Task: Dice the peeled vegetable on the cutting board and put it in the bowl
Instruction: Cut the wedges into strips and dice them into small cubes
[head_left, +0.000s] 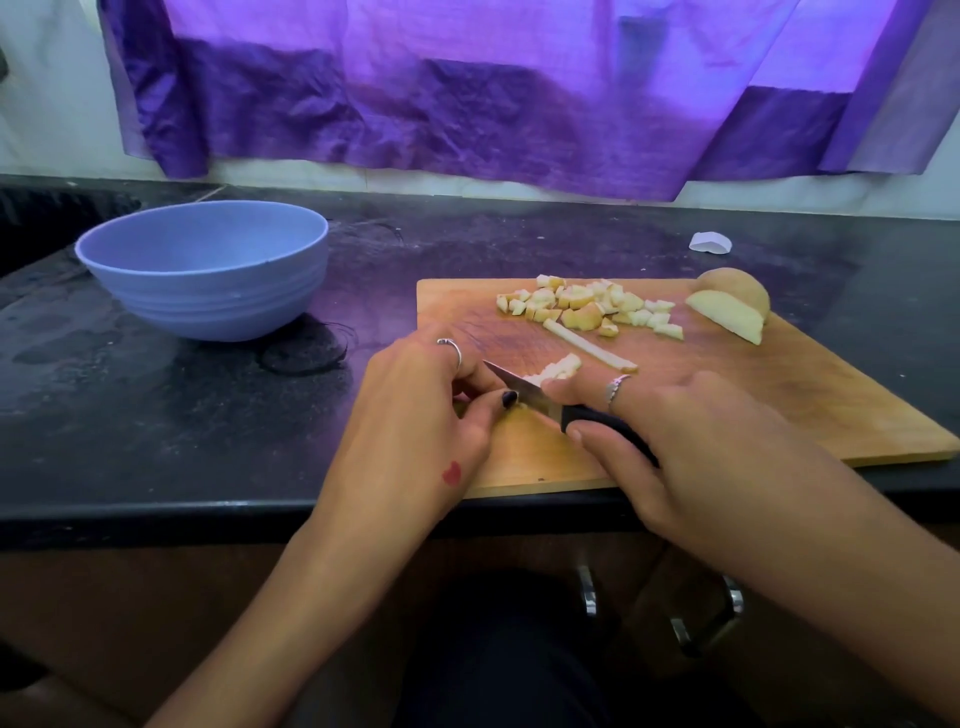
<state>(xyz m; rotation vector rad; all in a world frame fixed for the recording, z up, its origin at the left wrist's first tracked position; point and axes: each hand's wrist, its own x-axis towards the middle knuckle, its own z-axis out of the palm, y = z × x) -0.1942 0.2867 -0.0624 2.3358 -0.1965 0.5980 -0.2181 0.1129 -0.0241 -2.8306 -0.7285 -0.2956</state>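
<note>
Nearest to us are our two forearms, reaching from the near edge up onto the wooden cutting board, which lies on the dark counter with its near edge at the counter's lip. Going from the left, we see the pale blue bowl standing on the counter, well apart from the board; from this angle we can see only part of its inside wall, and nothing shows in it. Our left hand sits at the board's near left corner, fingers curled down over a strip of vegetable and pinning it to the wood, a ring on one finger. The knife crosses just beside those fingertips, blade pointing left and resting across the strip. Our right hand grips its black handle, forefinger stretched along the top, so the two hands are close together over the cut. Beyond them one long uncut strip lies loose on the board, and farther back a heap of diced pieces is spread across the middle of the far edge. At the far right corner of the board rest two larger chunks of the vegetable, touching each other. On the counter beyond them lies a small white scrap.
</note>
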